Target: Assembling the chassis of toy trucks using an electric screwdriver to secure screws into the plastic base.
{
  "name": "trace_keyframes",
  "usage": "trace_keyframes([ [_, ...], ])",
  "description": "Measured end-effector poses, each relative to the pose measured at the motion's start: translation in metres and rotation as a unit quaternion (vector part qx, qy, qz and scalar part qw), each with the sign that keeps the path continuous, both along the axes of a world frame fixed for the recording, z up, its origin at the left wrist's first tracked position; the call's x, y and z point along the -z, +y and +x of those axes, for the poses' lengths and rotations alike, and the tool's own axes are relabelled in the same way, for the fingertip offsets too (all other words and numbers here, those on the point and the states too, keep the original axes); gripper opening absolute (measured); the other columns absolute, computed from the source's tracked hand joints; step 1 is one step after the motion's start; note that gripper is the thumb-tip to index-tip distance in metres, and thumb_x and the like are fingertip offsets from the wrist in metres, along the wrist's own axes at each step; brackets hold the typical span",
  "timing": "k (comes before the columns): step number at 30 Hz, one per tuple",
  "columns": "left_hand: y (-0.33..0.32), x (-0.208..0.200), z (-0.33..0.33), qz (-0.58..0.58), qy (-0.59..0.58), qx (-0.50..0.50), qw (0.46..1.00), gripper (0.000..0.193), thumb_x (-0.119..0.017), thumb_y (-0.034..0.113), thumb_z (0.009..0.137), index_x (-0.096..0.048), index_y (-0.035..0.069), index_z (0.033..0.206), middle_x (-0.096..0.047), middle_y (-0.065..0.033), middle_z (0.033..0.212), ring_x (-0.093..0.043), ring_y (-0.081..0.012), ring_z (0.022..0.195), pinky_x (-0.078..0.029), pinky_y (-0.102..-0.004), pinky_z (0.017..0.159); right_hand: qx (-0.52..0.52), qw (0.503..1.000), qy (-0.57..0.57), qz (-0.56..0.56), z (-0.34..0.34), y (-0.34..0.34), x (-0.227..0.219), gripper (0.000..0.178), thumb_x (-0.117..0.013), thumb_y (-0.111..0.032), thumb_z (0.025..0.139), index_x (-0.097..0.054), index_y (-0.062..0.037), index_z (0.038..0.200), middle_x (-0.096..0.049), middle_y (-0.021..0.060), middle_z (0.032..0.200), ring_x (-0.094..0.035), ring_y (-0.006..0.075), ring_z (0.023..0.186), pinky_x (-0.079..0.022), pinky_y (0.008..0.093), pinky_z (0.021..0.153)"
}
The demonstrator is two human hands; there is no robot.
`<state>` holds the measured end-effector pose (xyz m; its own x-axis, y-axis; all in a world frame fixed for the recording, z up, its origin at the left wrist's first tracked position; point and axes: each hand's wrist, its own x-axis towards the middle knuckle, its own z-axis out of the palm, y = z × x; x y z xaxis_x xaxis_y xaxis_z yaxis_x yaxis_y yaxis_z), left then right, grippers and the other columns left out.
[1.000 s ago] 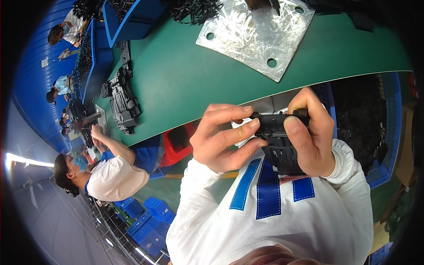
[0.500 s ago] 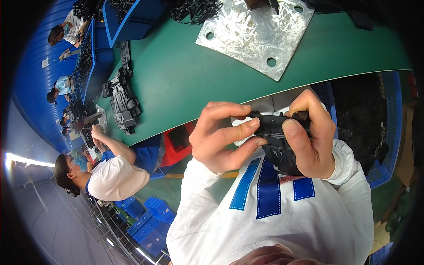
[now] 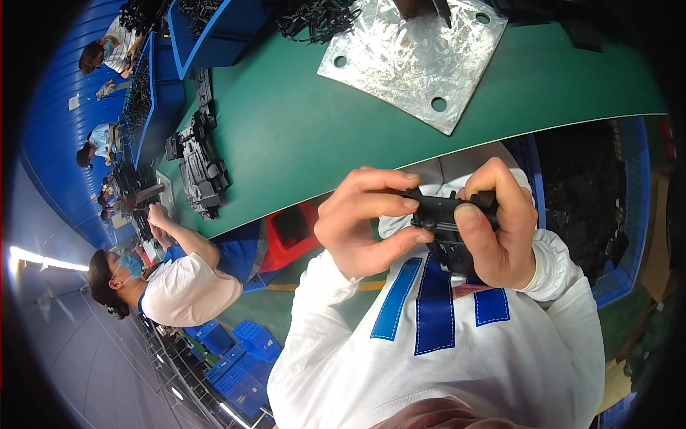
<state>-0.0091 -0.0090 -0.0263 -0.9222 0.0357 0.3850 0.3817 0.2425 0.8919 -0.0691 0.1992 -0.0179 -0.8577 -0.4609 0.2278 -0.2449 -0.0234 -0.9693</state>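
A black moulded plastic part (image 3: pixel 449 216) is held up in front of my chest, just off the table's near edge. My right hand (image 3: pixel 501 229) grips its right end, thumb on the near face and index finger bent over the top. At the left end, the fingertips and thumb of my left hand (image 3: pixel 364 223) close on the part's edge. The lower portion of the part hangs below my fingers and is partly covered by my right thumb. Whether a smaller piece sits under my left fingertips cannot be made out.
On the green table (image 3: pixel 286 136) lies a metal plate (image 3: pixel 407 71) with holes. Black plastic parts (image 3: pixel 202 171) line the left side near a blue bin (image 3: pixel 179 43). A blue crate (image 3: pixel 632 214) with dark contents stands right. A co-worker (image 3: pixel 186 286) sits left by a red stool (image 3: pixel 275 254).
Both hands have lowered slightly with the black part, and the part has tilted so less of its lower portion shows. My left fingers have drawn a little closer to the right hand.
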Motion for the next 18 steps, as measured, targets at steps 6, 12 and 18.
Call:
trace_keyframes([
  [6, 0.013, -0.009, 0.003, 0.257, -0.155, 0.024, 0.954, 0.066, -0.087, 0.012, 0.079, -0.050, -0.004, 0.130, -0.062, -0.0246, 0.127, -0.066, -0.0279, 0.108, -0.057, -0.0392, 0.090, -0.020, 0.999, 0.048, -0.013, 0.000, 0.002, 0.000, 0.026, -0.070, -0.019, 0.094, -0.052, 0.0001, 0.093, -0.055, 0.0079, 0.065, -0.056, 0.0174, 0.049, -0.043, 0.0291, 0.048],
  [12, 0.005, -0.015, 0.000, 0.249, -0.207, 0.057, 0.945, 0.033, -0.075, 0.001, 0.083, -0.067, -0.007, 0.114, -0.069, -0.0239, 0.112, -0.069, -0.0298, 0.106, -0.057, -0.0392, 0.093, -0.048, 0.994, 0.100, -0.009, -0.003, 0.003, 0.002, 0.028, -0.075, -0.013, 0.089, -0.052, 0.0020, 0.093, -0.058, 0.0107, 0.065, -0.061, 0.0237, 0.048, -0.047, 0.0311, 0.047],
  [18, 0.005, -0.022, 0.000, 0.216, -0.205, 0.054, 0.953, 0.028, -0.073, -0.006, 0.080, -0.070, -0.007, 0.108, -0.070, -0.0244, 0.111, -0.070, -0.0285, 0.104, -0.057, -0.0389, 0.092, -0.065, 0.988, 0.129, -0.051, -0.003, -0.001, 0.009, 0.028, -0.076, -0.010, 0.087, -0.052, 0.0019, 0.091, -0.059, 0.0110, 0.067, -0.061, 0.0260, 0.048, -0.047, 0.0323, 0.046],
])
